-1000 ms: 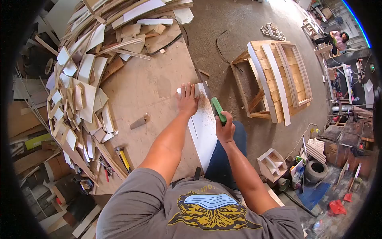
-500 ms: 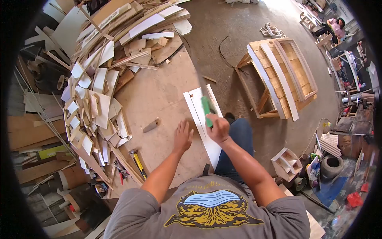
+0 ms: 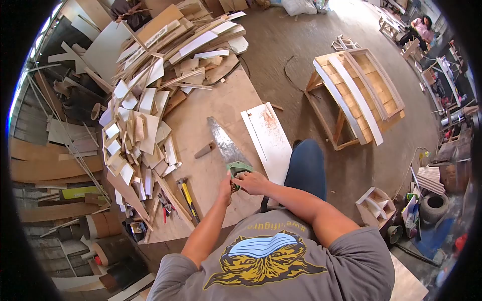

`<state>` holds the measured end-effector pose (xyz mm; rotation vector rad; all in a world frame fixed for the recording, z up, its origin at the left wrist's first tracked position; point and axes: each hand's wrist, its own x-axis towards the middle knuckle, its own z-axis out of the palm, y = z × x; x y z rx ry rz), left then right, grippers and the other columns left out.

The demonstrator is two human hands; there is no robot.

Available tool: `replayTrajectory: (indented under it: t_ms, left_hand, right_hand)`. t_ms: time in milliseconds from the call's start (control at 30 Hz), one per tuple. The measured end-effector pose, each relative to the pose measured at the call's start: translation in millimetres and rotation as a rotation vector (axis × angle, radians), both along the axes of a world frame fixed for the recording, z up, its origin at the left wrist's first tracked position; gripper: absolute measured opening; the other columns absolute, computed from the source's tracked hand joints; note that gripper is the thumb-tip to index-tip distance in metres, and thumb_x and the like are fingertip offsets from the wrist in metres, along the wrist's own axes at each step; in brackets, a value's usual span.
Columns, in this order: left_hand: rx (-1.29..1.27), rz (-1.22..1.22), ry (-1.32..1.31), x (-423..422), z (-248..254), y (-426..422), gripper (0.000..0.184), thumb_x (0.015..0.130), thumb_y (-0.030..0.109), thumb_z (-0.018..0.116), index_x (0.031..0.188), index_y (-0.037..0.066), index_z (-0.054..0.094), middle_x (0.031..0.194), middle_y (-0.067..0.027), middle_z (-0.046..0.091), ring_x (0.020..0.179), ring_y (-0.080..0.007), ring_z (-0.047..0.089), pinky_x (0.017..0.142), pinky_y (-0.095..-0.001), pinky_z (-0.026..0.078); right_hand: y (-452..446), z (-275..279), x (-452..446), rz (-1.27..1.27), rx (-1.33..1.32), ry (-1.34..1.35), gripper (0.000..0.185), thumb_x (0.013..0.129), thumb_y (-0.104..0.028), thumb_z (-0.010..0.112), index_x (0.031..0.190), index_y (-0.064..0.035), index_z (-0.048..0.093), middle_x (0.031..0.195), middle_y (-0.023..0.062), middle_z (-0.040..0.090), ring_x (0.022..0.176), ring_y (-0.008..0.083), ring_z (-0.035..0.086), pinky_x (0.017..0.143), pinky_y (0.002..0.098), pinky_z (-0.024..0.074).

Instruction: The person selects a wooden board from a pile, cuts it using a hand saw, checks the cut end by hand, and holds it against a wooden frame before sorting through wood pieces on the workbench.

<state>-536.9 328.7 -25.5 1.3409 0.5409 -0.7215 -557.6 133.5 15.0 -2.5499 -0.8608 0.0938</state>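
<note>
A hand saw (image 3: 226, 143) with a green handle lies over the wooden table (image 3: 201, 105), its blade pointing away from me. My right hand (image 3: 251, 182) is closed on the green handle. Against the left side of that handle is my left hand (image 3: 225, 189), its fingers wrapped round it. To the right of the blade, a white board (image 3: 265, 138) with a dark line and scattered sawdust rests at the table's right edge. A small tapered wood piece (image 3: 204, 150) sits left of the blade. Farther left is a hammer (image 3: 189, 198) with a yellow handle.
Wood offcuts (image 3: 145, 110) are heaped along the table's left side. Pliers (image 3: 164, 209) lie near the hammer. On the floor at right stand a slatted wooden frame (image 3: 351, 95) and a small box (image 3: 375, 205). One person (image 3: 420, 31) sits at far right; another (image 3: 130, 12) is at top left.
The saw has moved left, off the white board and over the table. My left hand has left the tabletop and met my right hand at the handle. The view has shifted.
</note>
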Motion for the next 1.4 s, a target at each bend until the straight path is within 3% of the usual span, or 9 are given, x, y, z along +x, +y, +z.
replayTrajectory:
  t_ms: [167,300,500,633,733,833,1000,1133,1400]
  left_hand:
    - [0.157,0.023,-0.032,-30,6,0,0.038,0.101,0.045,0.060,0.123,0.013,0.064,0.098,-0.0032,0.068,0.084,-0.0182,0.066,0.074,-0.0389,0.052]
    - [0.229,0.013,0.016,-46,-13,21,0.049,0.099,0.047,0.061,0.134,0.012,0.057,0.113,-0.0063,0.067,0.087,-0.0224,0.068,0.077,-0.0407,0.051]
    - [0.298,0.002,0.040,-60,-25,24,0.061,0.097,0.046,0.065,0.145,0.012,0.052,0.126,-0.0097,0.064,0.096,-0.0253,0.068,0.077,-0.0378,0.051]
    - [0.385,-0.013,-0.041,-71,-3,5,0.055,0.095,0.044,0.069,0.135,0.007,0.061,0.123,-0.0095,0.066,0.097,-0.0250,0.068,0.076,-0.0356,0.052]
    - [0.463,-0.034,-0.226,-71,-46,11,0.047,0.096,0.035,0.068,0.132,0.006,0.062,0.132,-0.0149,0.063,0.097,-0.0309,0.067,0.084,-0.0407,0.052]
    - [0.990,-0.155,-0.692,-83,-48,-3,0.041,0.093,0.035,0.071,0.118,0.002,0.068,0.107,-0.0146,0.070,0.086,-0.0271,0.068,0.075,-0.0364,0.052]
    - [0.551,-0.503,-0.663,-92,-1,-46,0.041,0.095,0.033,0.068,0.120,0.001,0.067,0.099,-0.0178,0.072,0.087,-0.0287,0.068,0.080,-0.0389,0.054]
    - [0.383,-0.739,-0.648,-109,-19,-79,0.042,0.095,0.033,0.066,0.122,0.001,0.066,0.101,-0.0175,0.072,0.088,-0.0282,0.069,0.079,-0.0383,0.055]
    - [0.260,-0.642,-0.335,-129,-27,-116,0.055,0.096,0.035,0.067,0.134,0.000,0.050,0.100,-0.0185,0.072,0.089,-0.0294,0.071,0.079,-0.0407,0.055]
  right_hand:
    - [-17,33,-33,-0.179,-0.106,0.311,0.050,0.092,-0.035,0.067,0.135,-0.0151,0.053,0.125,0.0165,0.063,0.118,0.0358,0.061,0.096,0.0495,0.0494]
    - [-49,8,-47,-0.611,-0.628,0.472,0.061,0.097,-0.030,0.052,0.152,-0.0057,0.040,0.150,0.0261,0.046,0.141,0.0395,0.043,0.115,0.0518,0.0333]
    - [-63,-39,-61,-0.601,-0.518,0.653,0.081,0.093,-0.035,0.056,0.162,-0.0091,0.023,0.167,0.0240,0.017,0.151,0.0408,0.028,0.122,0.0500,0.0234]
    - [-66,-22,-73,-0.585,-0.510,0.592,0.089,0.089,-0.032,0.064,0.162,-0.0093,0.019,0.167,0.0229,0.017,0.152,0.0421,0.024,0.122,0.0522,0.0232]
    - [-66,-32,-80,-0.581,-0.520,0.522,0.095,0.085,-0.031,0.069,0.162,-0.0092,0.019,0.167,0.0230,0.017,0.152,0.0426,0.024,0.121,0.0536,0.0240]
    - [-64,-55,-85,-0.613,-0.504,0.454,0.098,0.083,-0.032,0.072,0.162,-0.0088,0.020,0.167,0.0232,0.018,0.152,0.0430,0.024,0.121,0.0543,0.0246]
    - [-63,-53,-86,-0.622,-0.490,0.428,0.100,0.082,-0.033,0.074,0.162,-0.0085,0.020,0.166,0.0236,0.019,0.152,0.0438,0.024,0.120,0.0550,0.0257]
    - [-61,-54,-87,-0.661,-0.443,0.459,0.099,0.082,-0.033,0.075,0.162,-0.0132,0.021,0.168,0.0198,0.018,0.154,0.0402,0.021,0.120,0.0558,0.0263]
    - [-119,-9,-110,-0.536,-0.403,0.497,0.093,0.086,-0.038,0.073,0.163,-0.0311,0.021,0.172,0.0045,0.009,0.158,0.0273,0.009,0.124,0.0561,0.0190]
